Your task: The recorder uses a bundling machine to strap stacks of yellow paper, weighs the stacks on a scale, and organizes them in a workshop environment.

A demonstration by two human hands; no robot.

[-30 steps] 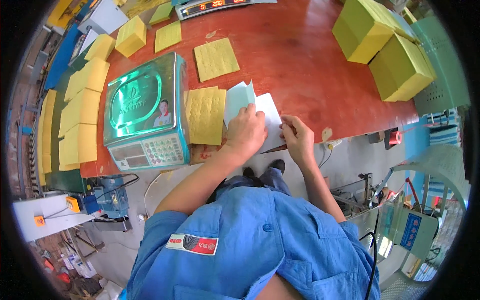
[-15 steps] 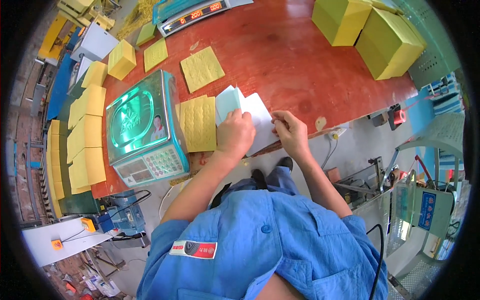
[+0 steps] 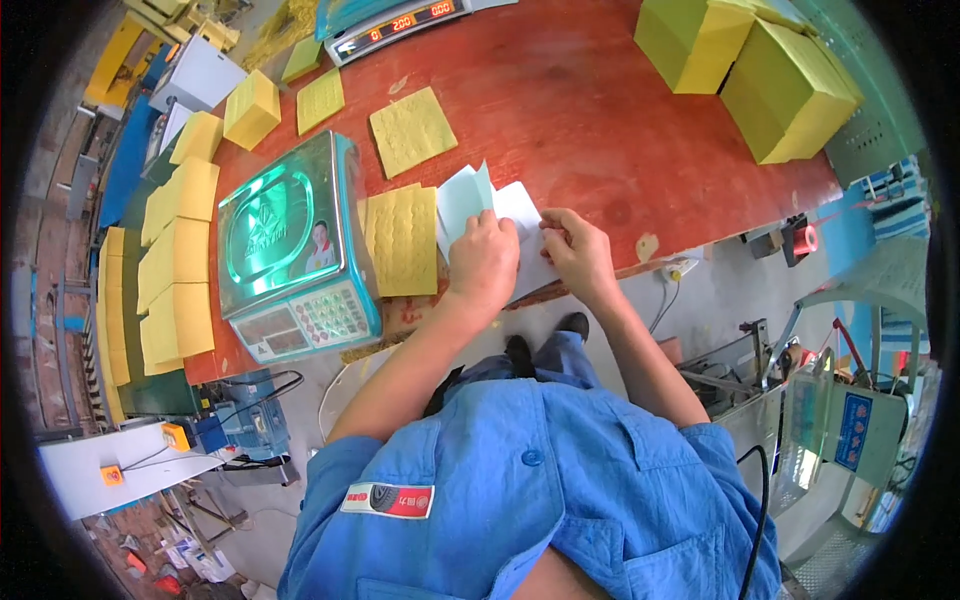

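Note:
At the table's near edge, my left hand (image 3: pixel 484 262) is closed on a pale blue folded paper (image 3: pixel 461 197), one flap of which stands up above my fingers. White paper (image 3: pixel 516 206) lies under and beside it. My right hand (image 3: pixel 580 254) pinches at the right side of the white paper; its fingertips partly hide the grip. Left of the papers lies a stack of embossed yellow sheets (image 3: pixel 402 240), touching or close to a teal digital scale (image 3: pixel 285 240) with a shiny metal top. A single yellow sheet (image 3: pixel 412 132) lies beyond the stack.
Yellow stacks (image 3: pixel 178 260) line the table's left side. Larger yellow blocks (image 3: pixel 790 92) stand at the far right of the red table (image 3: pixel 560 100). A second scale (image 3: pixel 395 30) with a lit display sits at the back. Machinery (image 3: pixel 840 410) stands on the right.
The view has shifted slightly. My right hand has come a little closer to my left, and the pale blue flap stands a bit more upright. Both hands stay at the papers.

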